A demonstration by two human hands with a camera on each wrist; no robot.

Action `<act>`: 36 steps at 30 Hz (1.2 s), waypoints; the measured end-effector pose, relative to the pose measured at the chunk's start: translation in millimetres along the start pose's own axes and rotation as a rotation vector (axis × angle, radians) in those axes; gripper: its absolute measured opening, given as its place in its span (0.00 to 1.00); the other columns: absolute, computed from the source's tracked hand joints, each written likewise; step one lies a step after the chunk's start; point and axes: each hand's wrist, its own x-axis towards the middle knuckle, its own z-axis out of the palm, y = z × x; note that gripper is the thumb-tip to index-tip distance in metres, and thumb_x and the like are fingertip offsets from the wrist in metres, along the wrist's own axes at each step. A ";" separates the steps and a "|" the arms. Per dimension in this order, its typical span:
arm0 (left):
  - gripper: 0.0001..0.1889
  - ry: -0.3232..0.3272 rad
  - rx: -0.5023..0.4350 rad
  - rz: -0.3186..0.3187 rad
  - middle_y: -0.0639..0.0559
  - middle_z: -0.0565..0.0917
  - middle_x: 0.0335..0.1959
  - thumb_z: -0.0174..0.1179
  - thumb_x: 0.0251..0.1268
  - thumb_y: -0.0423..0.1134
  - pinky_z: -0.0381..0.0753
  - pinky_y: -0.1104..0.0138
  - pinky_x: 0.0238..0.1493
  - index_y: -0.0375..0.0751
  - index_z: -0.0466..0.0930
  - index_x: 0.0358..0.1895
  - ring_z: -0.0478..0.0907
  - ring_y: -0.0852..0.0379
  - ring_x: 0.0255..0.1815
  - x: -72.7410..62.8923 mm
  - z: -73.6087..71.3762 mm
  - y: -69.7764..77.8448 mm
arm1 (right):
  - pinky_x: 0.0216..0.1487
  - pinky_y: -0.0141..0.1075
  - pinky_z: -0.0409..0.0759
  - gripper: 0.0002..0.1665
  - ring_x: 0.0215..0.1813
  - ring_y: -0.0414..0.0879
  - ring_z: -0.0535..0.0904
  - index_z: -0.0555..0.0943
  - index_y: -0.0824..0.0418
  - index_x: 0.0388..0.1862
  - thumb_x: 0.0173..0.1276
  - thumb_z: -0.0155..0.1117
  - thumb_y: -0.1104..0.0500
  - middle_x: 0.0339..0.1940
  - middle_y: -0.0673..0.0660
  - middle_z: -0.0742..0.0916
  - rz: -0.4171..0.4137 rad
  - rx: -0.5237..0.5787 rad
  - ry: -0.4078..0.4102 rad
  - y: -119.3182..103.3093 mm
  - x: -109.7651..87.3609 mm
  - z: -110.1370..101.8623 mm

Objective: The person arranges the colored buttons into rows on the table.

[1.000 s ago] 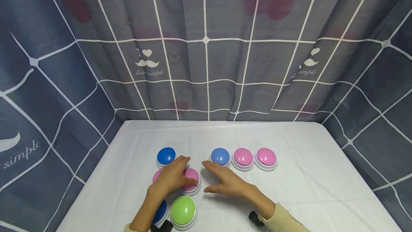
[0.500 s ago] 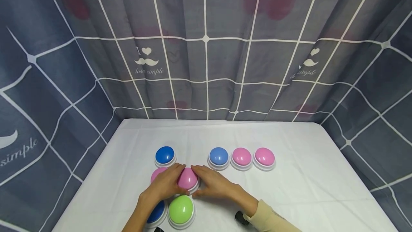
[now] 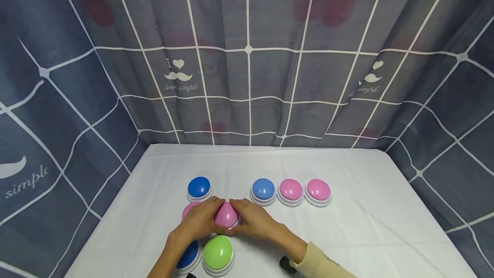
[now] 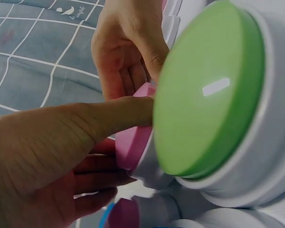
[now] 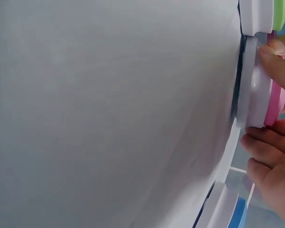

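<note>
Probably, adjusting the pink button (image 3: 226, 215), just beyond the green button (image 3: 218, 252), is the step in hand: the left hand (image 3: 198, 219) and right hand (image 3: 257, 219) hold its opposite sides, partly closed, thumbs toward the green button. Any further shift would call for even pressure, without jostling the green button.

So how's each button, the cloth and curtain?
Middle pink round button: gripped by left fingers and right fingers
Left pink round button: partly hidden
Green round button: upright
Far blue round button: upright
Near blue round button: upright
Pale blue round button: upright
Two right pink round buttons: upright
White cloth: creased
Grey checked curtain: hanging
</note>
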 end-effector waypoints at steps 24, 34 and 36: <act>0.37 0.077 -0.280 0.270 0.50 0.77 0.55 0.80 0.45 0.41 0.75 0.58 0.62 0.39 0.75 0.62 0.75 0.54 0.57 75.1 15.7 53.7 | 0.64 0.46 0.73 0.45 0.66 0.51 0.75 0.72 0.61 0.70 0.54 0.80 0.53 0.65 0.53 0.80 0.014 0.317 0.332 66.7 -71.1 -69.6; 0.38 0.156 -0.335 0.318 0.50 0.79 0.58 0.79 0.48 0.45 0.73 0.66 0.62 0.38 0.75 0.64 0.75 0.58 0.60 120.3 52.0 109.3 | 0.64 0.31 0.69 0.44 0.64 0.46 0.75 0.74 0.61 0.69 0.51 0.80 0.63 0.62 0.57 0.81 0.173 0.363 0.408 107.9 -124.9 -109.6; 0.37 0.167 -0.331 0.334 0.49 0.79 0.58 0.79 0.48 0.45 0.72 0.68 0.62 0.37 0.75 0.63 0.75 0.58 0.60 131.4 57.7 121.0 | 0.65 0.26 0.66 0.44 0.67 0.42 0.72 0.73 0.60 0.70 0.53 0.80 0.64 0.64 0.58 0.80 0.197 0.372 0.417 115.5 -136.2 -118.8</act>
